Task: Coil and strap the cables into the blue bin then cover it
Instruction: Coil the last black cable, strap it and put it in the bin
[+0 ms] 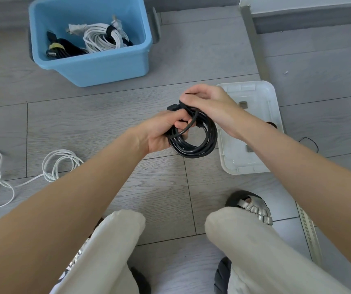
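A coiled black cable [200, 145] hangs in the air above the floor at the middle of the view. My left hand [164, 130] grips the coil's left side, fingers curled through the loop. At the top of the coil my right hand [206, 100] pinches a black strap. The blue bin [98, 62] stands on the floor at the upper left, open. Inside it lie a strapped white cable coil [102, 39] and a black cable bundle [64, 49]. A translucent white lid [253, 124] lies on the floor to the right, partly behind my right wrist.
A loose white cable [57, 164] sprawls over the grey floor at the left, running to the frame's left edge. A thin black strap [310, 141] lies right of the lid. My knees and a sandalled foot [253, 206] fill the bottom. A metal door track [255, 39] runs at upper right.
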`<state>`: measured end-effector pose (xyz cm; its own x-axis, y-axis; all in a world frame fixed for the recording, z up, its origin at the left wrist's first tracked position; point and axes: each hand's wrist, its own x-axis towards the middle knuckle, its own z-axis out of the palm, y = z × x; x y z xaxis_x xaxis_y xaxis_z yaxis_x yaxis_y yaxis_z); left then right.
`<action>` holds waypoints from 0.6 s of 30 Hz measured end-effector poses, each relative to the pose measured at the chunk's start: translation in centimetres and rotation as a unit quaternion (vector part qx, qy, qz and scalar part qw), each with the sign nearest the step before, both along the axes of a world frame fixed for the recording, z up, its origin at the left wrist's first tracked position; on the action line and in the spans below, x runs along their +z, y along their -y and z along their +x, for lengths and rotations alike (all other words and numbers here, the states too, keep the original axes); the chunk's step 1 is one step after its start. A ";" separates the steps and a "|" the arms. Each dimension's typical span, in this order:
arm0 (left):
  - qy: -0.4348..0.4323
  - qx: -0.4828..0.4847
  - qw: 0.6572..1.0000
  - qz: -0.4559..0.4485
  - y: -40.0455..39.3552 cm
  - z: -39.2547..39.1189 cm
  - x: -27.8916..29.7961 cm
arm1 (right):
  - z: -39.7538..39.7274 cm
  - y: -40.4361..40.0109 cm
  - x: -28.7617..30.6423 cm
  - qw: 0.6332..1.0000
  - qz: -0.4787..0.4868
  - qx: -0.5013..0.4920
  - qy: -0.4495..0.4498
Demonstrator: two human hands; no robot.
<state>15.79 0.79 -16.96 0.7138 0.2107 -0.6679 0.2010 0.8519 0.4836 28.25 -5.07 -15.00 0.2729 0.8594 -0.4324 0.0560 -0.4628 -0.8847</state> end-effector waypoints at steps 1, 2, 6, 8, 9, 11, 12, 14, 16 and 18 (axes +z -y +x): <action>-0.007 -0.011 1.000 0.012 0.0 -0.2 0.0 | 0.1 -0.1 0.0 0.999 -0.014 0.027 0.010; -0.013 -0.027 0.999 0.022 -0.1 -0.3 -0.1 | 0.1 -0.1 0.1 0.998 -0.028 0.058 0.023; -0.017 -0.110 0.994 0.023 -0.4 -1.1 0.1 | -0.2 -0.3 -0.1 0.953 -0.057 0.202 0.217; -0.021 -0.138 0.989 0.040 -0.5 -1.1 0.1 | -0.3 -0.2 -0.2 0.921 -0.057 0.239 0.304; -0.028 -0.138 0.989 0.049 -0.6 -1.1 0.1 | -0.3 -0.1 -0.4 0.915 -0.057 0.247 0.314; -0.045 -0.118 0.990 0.054 -0.7 -1.0 0.0 | 0.0 0.0 -0.7 0.913 -0.062 0.250 0.317; -0.051 -0.106 0.992 0.053 -0.7 -1.0 -0.2 | 0.2 0.0 -0.9 0.913 -0.064 0.249 0.316; -0.059 -0.088 0.993 0.051 -0.7 -0.9 -0.3 | 0.6 0.0 -1.3 0.926 -0.072 0.235 0.288; -0.066 -0.066 0.994 0.050 -0.6 -0.9 -0.3 | 0.8 0.3 -1.3 0.959 -0.086 0.182 0.199; -0.075 -0.040 0.995 0.056 -0.8 -0.9 -0.2 | 0.9 0.9 -1.2 0.987 -0.089 0.110 0.078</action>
